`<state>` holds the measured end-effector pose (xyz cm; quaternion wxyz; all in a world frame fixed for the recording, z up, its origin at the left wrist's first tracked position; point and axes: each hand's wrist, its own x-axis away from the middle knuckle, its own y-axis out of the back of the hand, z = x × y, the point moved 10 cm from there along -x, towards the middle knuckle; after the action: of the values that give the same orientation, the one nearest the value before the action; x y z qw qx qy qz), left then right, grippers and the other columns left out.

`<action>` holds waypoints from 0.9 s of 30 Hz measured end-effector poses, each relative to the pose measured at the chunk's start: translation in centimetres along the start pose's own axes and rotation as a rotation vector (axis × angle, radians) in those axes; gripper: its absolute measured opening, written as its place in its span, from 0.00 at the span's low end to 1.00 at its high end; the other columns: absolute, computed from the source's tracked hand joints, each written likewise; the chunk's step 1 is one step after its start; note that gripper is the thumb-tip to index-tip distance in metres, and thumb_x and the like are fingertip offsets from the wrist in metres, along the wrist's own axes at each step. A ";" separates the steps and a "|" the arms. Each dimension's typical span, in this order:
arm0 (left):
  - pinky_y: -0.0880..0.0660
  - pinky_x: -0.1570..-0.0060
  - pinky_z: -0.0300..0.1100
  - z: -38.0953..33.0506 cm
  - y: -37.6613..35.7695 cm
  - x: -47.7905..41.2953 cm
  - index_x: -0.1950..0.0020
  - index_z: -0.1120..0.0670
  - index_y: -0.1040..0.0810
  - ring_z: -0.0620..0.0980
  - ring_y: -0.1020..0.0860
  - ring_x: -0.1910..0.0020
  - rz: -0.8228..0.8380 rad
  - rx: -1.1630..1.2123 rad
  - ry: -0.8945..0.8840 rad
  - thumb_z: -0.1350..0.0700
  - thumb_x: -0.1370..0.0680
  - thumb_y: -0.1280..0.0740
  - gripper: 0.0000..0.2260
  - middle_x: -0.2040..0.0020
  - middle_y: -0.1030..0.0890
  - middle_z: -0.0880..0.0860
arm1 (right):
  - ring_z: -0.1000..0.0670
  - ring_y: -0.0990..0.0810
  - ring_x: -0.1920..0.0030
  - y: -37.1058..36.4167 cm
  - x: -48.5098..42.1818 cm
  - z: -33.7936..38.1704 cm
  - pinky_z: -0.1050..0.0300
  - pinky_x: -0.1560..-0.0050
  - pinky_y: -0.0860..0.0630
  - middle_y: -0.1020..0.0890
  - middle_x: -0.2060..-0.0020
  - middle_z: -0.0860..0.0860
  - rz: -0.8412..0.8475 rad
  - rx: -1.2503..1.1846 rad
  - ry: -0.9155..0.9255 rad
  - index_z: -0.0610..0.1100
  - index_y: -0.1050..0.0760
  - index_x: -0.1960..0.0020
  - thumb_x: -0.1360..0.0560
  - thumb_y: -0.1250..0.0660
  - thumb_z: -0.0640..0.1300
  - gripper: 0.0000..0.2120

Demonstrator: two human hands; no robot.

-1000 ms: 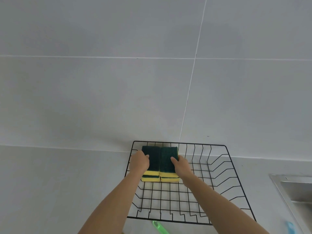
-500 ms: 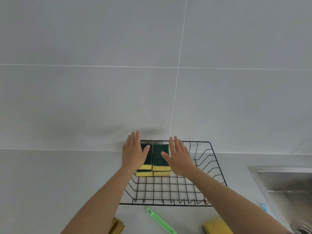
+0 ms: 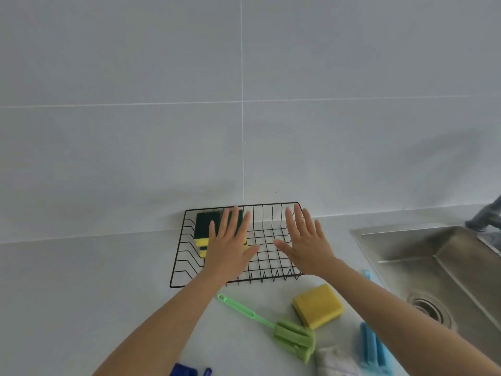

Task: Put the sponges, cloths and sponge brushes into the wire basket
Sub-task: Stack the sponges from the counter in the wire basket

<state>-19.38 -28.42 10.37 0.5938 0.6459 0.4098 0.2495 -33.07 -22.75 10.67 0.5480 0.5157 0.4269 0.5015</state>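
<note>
The black wire basket [image 3: 177,256] stands on the counter against the wall. Stacked green-and-yellow sponges [image 3: 204,229] sit in its far left corner. My left hand [image 3: 230,245] hovers flat over the basket, fingers spread, partly hiding the sponges. My right hand [image 3: 306,242] is spread above the basket's right half, holding nothing. In front of the basket lie a green sponge brush [image 3: 284,333], a yellow sponge [image 3: 317,305], a blue sponge brush [image 3: 372,348], a pale cloth [image 3: 334,360] and a dark blue item [image 3: 187,370] at the bottom edge.
A steel sink [image 3: 439,270] with a drain is set into the counter at the right, with part of a faucet [image 3: 485,217] at the far right edge. A grey tiled wall rises directly behind the basket. Grey counter [image 3: 81,280] extends to the left.
Both hands let go of the sponges and drew back with fingers spread. The view tilted down and rightwards, revealing the brushes, yellow sponge and cloth in front of the basket.
</note>
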 end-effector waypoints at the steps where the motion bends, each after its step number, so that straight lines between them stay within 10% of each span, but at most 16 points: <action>1: 0.63 0.28 0.55 -1.0 -0.5 0.5 0.28 0.46 0.69 0.51 0.67 0.26 0.012 0.002 -0.016 0.37 0.23 0.50 0.33 0.30 0.70 0.48 | 0.44 0.66 0.25 -0.3 0.9 -0.8 0.46 0.26 0.61 0.67 0.26 0.45 0.002 0.001 -0.019 0.45 0.72 0.28 0.42 0.75 0.70 0.48; 21: 0.51 0.25 0.50 -15.3 -14.1 6.6 0.24 0.54 0.59 0.54 0.55 0.23 0.563 0.152 -0.161 0.42 0.23 0.43 0.35 0.22 0.56 0.56 | 0.44 0.64 0.25 -12.0 10.6 -11.4 0.47 0.25 0.59 0.65 0.25 0.44 0.307 -0.213 -0.389 0.41 0.70 0.27 0.23 0.54 0.62 0.38; 27: 0.43 0.28 0.52 -14.5 -16.7 5.5 0.24 0.53 0.54 0.55 0.48 0.24 0.605 0.136 -0.086 0.41 0.24 0.41 0.35 0.22 0.50 0.56 | 0.37 0.60 0.25 -13.4 9.8 -11.4 0.43 0.25 0.55 0.57 0.25 0.37 0.256 -0.319 -0.428 0.46 0.51 0.25 0.20 0.48 0.46 0.25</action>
<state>-32.09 -16.39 -4.31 0.4647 0.7867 0.1893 0.3596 -41.56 -11.03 -3.36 0.6318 0.5668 0.1490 0.5073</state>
